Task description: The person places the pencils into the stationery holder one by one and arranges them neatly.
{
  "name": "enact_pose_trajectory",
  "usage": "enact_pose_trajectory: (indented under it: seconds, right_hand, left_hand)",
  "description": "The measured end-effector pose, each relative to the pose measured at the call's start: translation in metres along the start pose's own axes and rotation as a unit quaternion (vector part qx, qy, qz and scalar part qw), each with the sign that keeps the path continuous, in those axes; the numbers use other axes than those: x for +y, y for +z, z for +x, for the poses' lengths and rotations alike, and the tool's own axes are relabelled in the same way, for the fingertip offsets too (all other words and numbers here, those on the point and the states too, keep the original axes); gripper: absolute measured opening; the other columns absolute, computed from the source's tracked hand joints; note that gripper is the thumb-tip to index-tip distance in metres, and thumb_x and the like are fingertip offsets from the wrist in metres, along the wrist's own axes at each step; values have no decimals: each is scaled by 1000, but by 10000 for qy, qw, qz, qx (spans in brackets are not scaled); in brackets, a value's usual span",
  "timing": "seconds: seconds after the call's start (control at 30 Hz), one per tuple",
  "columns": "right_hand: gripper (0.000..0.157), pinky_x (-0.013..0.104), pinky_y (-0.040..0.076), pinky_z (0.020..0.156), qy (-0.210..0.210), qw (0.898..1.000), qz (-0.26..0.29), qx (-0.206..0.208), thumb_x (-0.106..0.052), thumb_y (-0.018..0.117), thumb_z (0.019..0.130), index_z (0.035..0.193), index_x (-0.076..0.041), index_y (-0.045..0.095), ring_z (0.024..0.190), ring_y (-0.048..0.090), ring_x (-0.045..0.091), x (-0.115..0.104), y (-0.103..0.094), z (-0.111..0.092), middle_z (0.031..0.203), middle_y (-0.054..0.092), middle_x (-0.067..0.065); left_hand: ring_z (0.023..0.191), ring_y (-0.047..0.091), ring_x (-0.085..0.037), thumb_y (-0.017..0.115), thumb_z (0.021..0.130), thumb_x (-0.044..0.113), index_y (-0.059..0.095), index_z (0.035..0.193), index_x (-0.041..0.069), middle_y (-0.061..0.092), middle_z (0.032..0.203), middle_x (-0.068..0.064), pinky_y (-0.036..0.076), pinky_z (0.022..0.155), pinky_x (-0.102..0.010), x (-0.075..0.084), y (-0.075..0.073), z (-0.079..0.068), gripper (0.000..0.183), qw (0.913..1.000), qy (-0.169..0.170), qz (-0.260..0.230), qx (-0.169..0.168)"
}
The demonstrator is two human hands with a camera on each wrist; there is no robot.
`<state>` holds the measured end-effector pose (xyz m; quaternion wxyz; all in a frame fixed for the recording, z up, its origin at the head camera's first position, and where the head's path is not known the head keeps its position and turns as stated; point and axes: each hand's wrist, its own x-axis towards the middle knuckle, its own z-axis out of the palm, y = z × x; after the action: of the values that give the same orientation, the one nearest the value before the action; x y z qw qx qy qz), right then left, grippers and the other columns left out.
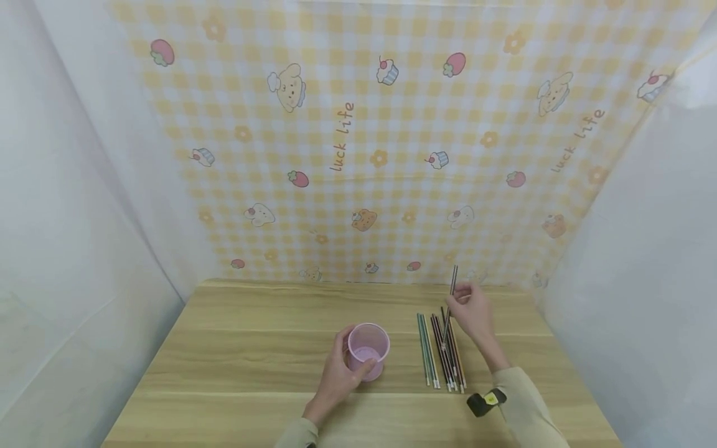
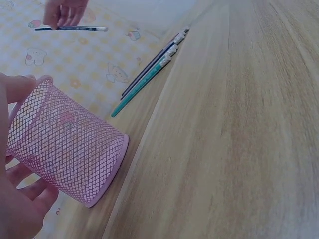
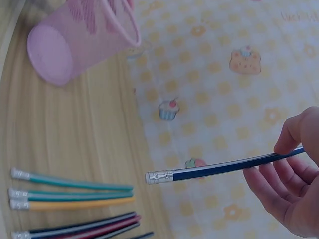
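Note:
My left hand (image 1: 338,371) grips a pink mesh pen cup (image 2: 70,142), with the thumb at the near side and the fingers round the far left side. The cup stands upright on the wooden table, and its bottom shows bare through the opening. To the right, my right hand (image 1: 473,311) pinches a dark blue pencil (image 3: 214,170) between thumb and fingers, raised above the table. Its white eraser end (image 3: 158,177) points down towards the table. Below the raised pencil lie several dark pencils (image 1: 439,348), and left of them is a small group of green and yellow pencils (image 1: 424,348).
The wooden table (image 1: 252,348) meets a yellow checked cloth (image 1: 336,186) hanging at the back. White sheets (image 1: 73,249) enclose the left and right sides. A black band with a yellow label (image 1: 486,401) is by the right sleeve.

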<state>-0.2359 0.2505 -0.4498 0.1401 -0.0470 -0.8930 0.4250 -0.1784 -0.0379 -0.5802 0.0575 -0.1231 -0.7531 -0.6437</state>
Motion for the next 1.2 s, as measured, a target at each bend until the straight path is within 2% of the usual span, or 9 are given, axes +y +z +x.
enact_pose_trajectory:
  seconds: [0.33, 0.6, 0.77, 1.07, 1.2]
  right_hand:
    - [27, 15, 57, 66, -409, 9981, 424, 160, -10, 67, 87, 112, 0, 61, 88, 68, 27, -47, 12, -1, 100, 68, 16]
    - [28, 16, 57, 72, -875, 9896, 1142, -45, -2, 67, 85, 111, -1, 58, 89, 65, 24, -75, 35, -5, 104, 68, 15]
    - [28, 19, 58, 68, -1020, 9862, 1289, -169, -3, 68, 84, 111, -3, 58, 87, 65, 23, -81, 53, -10, 97, 67, 13]
    - [25, 18, 58, 68, -1646, 9765, 1364, -270, 1, 66, 82, 106, 0, 60, 77, 66, 19, -81, 85, -20, 88, 68, 11]
    - [25, 19, 58, 69, -1699, 9741, 1424, -438, 2, 66, 82, 106, -1, 60, 76, 64, 16, -77, 98, -25, 87, 68, 9]
  left_hand:
    - [132, 53, -43, 85, 81, 19, 36, 149, 1, 52, 142, -23, 40, 118, -57, -2, 0, -1, 85, 10000, 26, -59, -2]
    - [129, 55, -42, 85, 81, 21, 37, 148, 1, 54, 141, -23, 42, 116, -54, -1, 1, -1, 85, 10000, 61, 39, 30]
    - [132, 53, -42, 85, 81, 18, 36, 149, 1, 53, 143, -23, 41, 118, -54, 1, 1, -1, 85, 10000, -38, -51, -14]
    - [129, 53, -47, 83, 79, 5, 34, 149, -4, 51, 142, -30, 41, 115, -62, -2, 3, 1, 86, 9998, 107, -126, 69]
    - [130, 54, -44, 83, 80, 7, 35, 148, -2, 53, 142, -26, 44, 114, -59, 0, 2, 1, 84, 9999, 131, -43, 42]
